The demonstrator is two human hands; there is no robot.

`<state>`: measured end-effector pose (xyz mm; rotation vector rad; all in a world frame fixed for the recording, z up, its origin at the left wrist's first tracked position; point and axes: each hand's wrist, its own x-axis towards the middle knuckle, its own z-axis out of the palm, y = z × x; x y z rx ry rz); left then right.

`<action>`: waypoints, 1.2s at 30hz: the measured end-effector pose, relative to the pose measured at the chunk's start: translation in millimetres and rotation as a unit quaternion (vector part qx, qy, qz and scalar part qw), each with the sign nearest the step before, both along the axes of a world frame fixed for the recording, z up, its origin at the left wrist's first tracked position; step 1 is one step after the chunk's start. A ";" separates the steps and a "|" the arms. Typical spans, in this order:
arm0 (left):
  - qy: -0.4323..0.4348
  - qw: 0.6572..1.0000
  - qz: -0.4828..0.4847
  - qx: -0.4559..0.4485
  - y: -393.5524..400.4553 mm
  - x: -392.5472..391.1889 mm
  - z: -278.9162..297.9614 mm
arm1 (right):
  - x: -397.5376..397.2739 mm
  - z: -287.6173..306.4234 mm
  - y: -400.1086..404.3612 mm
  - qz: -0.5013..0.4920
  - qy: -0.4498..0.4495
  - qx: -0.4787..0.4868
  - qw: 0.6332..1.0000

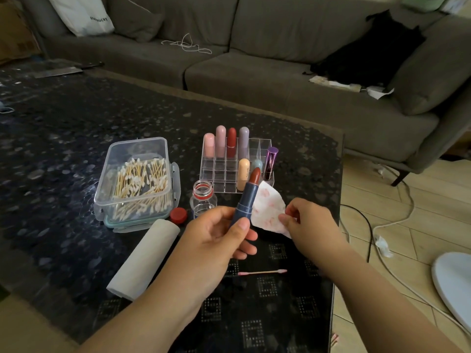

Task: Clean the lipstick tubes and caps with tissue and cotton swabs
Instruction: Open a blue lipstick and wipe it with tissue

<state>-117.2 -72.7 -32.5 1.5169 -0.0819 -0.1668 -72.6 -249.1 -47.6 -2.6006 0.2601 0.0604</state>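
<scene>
Head view: the lipstick tube (244,200), navy-cased with its brown-red bullet twisted up and no cap on, stands tilted above the near part of the table (63,154), in front of the clear organizer (226,171). The left hand (216,235) grips it low on the case, thumb curled over the front and fingers wrapped behind. Just beside it the right hand (305,222) pinches a tissue (269,210) already blotched with red; thumb and fingers are closed on its lower edge, and the sheet touches or nearly touches the tube's side, I cannot tell which. The step looks like wiping the case. The next move would call for pressing the tissue round the barrel, clear of the soft bullet. 1 used cotton swab (262,272) lies on the table nearer the person; the swab box (137,179) and tissue roll (144,258) sit to the left
</scene>
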 end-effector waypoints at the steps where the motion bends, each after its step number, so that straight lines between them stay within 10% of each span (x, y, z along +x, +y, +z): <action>1: -0.004 1.000 0.001 -0.006 0.1 -0.2 1.1 | -3.8 5.8 1.3 0.011 -0.002 0.015 1.000; 10: -0.029 0.999 -0.016 0.004 -4.1 -5.1 4.4 | -37.5 41.0 3.3 0.068 -0.112 0.193 0.972; 16: -0.024 1.000 -0.010 0.017 -7.5 -6.6 4.1 | -42.1 43.5 -1.9 0.072 -0.020 0.545 0.835; 26: -0.058 0.998 -0.027 0.019 -9.4 -7.4 7.5 | -42.7 42.3 -2.5 0.138 0.050 0.723 0.675; 36: -0.099 0.994 -0.044 0.003 -10.5 -10.3 11.3 | -45.9 34.3 9.7 0.157 -0.035 0.573 0.804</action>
